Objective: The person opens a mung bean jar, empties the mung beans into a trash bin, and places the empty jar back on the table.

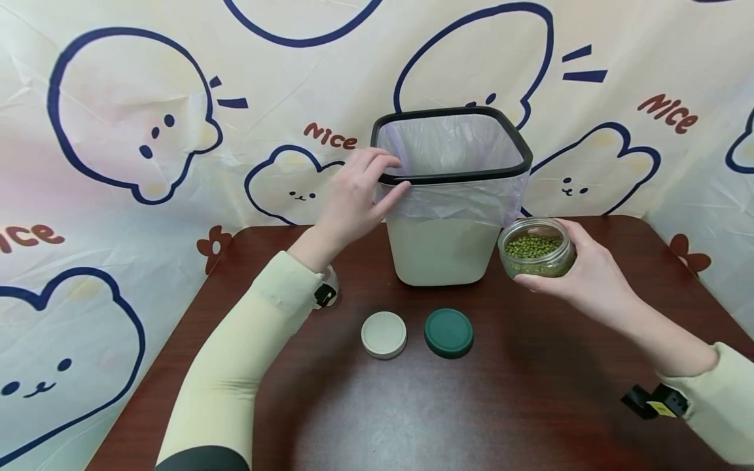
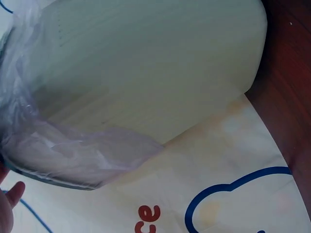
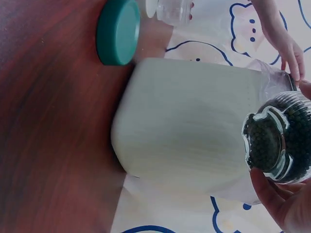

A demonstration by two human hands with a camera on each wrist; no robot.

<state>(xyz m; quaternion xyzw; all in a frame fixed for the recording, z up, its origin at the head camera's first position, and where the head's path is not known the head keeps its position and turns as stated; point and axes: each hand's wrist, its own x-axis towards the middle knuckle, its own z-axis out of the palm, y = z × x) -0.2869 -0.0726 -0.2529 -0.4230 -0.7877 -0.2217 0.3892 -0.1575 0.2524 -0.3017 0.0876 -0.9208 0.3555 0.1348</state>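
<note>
My left hand (image 1: 356, 190) holds the near left corner of a lined trash bin (image 1: 444, 252), fingers over its black rim and thumb in front. Only a few fingers (image 2: 14, 193) of it show at the left wrist view's edge. My right hand (image 1: 589, 275) grips a lidless glass jar (image 1: 538, 258) of green beans, beside the bin's right side. The right wrist view shows the jar's base (image 3: 265, 143) facing the camera, with beans inside. A clear bag (image 1: 459, 199) folds over the rim. The jar's mouth tilts slightly toward the bin.
On the dark wooden table (image 1: 424, 418), a cream lid (image 1: 383, 334) and a green lid (image 1: 449, 332) lie in front of the bin. Another clear container (image 1: 331, 282) stands partly behind my left wrist. A printed cloth (image 1: 283, 85) hangs behind the table.
</note>
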